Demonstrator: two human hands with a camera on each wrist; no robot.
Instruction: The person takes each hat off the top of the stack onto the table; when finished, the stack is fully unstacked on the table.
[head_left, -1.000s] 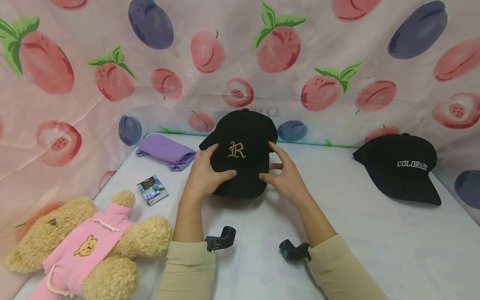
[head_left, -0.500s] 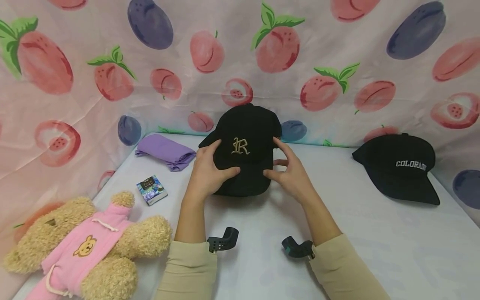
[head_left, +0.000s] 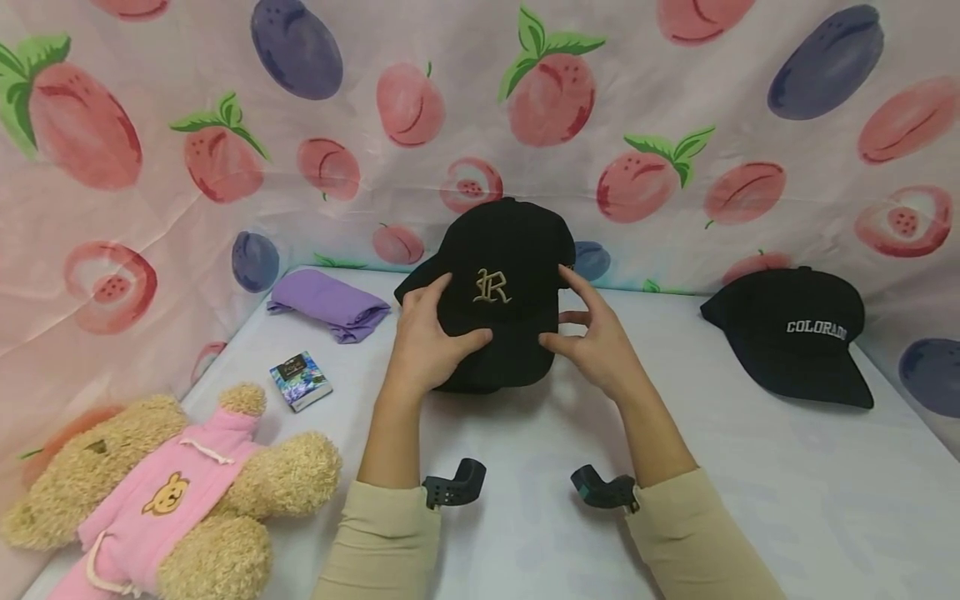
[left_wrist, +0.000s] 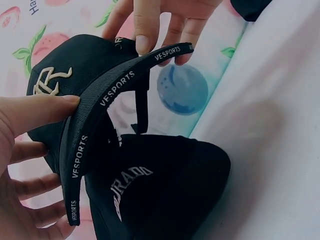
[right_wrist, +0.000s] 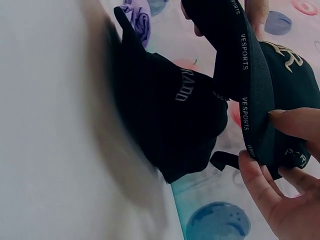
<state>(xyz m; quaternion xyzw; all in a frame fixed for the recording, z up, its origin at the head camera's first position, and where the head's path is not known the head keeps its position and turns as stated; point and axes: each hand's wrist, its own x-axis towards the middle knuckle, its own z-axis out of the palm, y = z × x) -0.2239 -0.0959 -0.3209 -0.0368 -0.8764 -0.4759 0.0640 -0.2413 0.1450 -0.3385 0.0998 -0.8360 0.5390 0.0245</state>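
Observation:
Both hands hold a black baseball cap [head_left: 510, 242] with a gold R-like emblem on its front. My left hand [head_left: 426, 346] grips its left side, thumb on the brim's upper face. On the opposite edge, my right hand [head_left: 600, 342] pinches the brim, fingertips reaching up the crown's side. White "VESPORTS" lettering runs along a band inside the held cap, seen in both wrist views. Underneath stands another black cap [left_wrist: 190, 160] with white lettering ending in "RADO", its brim toward the table. From the head view most of that lower cap is hidden behind the held one.
A black COLORADO cap [head_left: 787, 333] stands at the right on the white table [head_left: 712, 492]. To the left are a folded purple cloth [head_left: 326, 302], a small blue patterned box [head_left: 301, 381] and a teddy bear [head_left: 172, 500] in pink. A fruit-print curtain [head_left: 450, 50] hangs behind.
Both hands have raised the R cap slightly and shifted it to the right. More of the cap beneath now shows at its left and lower edge.

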